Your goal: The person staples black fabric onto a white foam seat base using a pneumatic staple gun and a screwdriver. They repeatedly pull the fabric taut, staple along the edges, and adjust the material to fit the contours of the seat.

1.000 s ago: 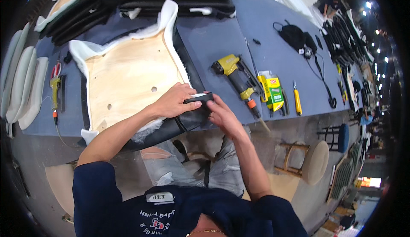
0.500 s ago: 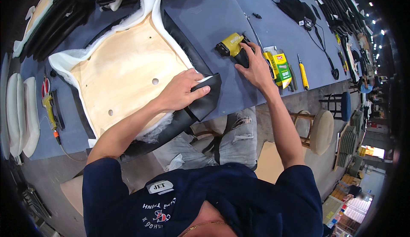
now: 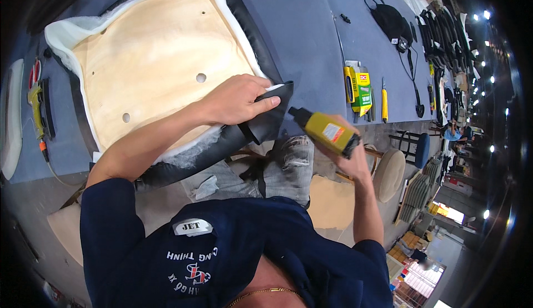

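A pale plywood seat panel (image 3: 161,47) lies on the table, edged with white padding (image 3: 65,37) and black upholstery (image 3: 261,50). At its near right corner my left hand (image 3: 241,100) is closed on the upholstery's folded flap (image 3: 271,116), thumb pressed along the white edge. Gripped in my right hand (image 3: 351,158) is a yellow and black staple gun (image 3: 326,129), held in the air right of that corner. Its dark nose points left toward the flap, a small gap away. The fingers round its handle are partly hidden behind its body.
On the blue-grey table (image 3: 308,36) stand a yellow-green box (image 3: 362,92) and a yellow-handled tool (image 3: 384,101). Farther off lies a black bag (image 3: 388,22) with a strap. At left rests another yellow air tool (image 3: 36,108) with a hose. Stools (image 3: 390,175) stand at right.
My right hand has lifted the staple gun off the table and brought it near, turning its nose toward the panel's corner. My left hand keeps its hold on the flap.
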### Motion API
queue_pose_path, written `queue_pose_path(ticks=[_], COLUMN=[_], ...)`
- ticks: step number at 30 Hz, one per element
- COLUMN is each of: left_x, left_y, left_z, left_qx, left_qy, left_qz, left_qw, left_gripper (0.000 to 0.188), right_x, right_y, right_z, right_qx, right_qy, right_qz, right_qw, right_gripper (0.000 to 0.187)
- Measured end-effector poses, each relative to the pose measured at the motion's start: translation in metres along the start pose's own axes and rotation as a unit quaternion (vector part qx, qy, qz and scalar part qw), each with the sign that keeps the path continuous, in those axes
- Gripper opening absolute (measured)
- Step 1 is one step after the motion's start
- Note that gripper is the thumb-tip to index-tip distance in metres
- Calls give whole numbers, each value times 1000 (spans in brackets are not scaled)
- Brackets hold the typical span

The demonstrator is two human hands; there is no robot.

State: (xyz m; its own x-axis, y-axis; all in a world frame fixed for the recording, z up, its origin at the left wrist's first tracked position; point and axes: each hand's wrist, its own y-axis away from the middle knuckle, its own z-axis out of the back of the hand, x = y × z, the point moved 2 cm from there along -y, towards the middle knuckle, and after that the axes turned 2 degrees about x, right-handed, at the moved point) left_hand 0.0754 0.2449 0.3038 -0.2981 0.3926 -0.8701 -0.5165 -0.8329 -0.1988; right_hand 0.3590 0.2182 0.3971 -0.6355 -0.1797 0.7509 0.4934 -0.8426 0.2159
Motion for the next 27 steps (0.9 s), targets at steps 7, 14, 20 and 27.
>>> queue_pose_path(ticks=[7, 14, 20, 27], left_x=[1, 6, 4, 6], left_y=[-3, 0, 2, 4], left_z=[0, -2, 0, -3], left_qx=[4, -30, -97, -202], left_qy=[7, 35, 140, 158], left_qz=[5, 4, -12, 12], left_qw=[1000, 999, 985, 967], left_gripper=[48, 45, 42, 42], right_x=[-6, 7, 19, 9], right_y=[-20, -44, -48, -45], right_z=[-15, -16, -18, -16], right_qx=[44, 64, 51, 14], right_qy=[27, 36, 57, 137], right_qz=[-46, -77, -13, 29], right_qw=[998, 994, 997, 990], right_gripper=[48, 45, 45, 46])
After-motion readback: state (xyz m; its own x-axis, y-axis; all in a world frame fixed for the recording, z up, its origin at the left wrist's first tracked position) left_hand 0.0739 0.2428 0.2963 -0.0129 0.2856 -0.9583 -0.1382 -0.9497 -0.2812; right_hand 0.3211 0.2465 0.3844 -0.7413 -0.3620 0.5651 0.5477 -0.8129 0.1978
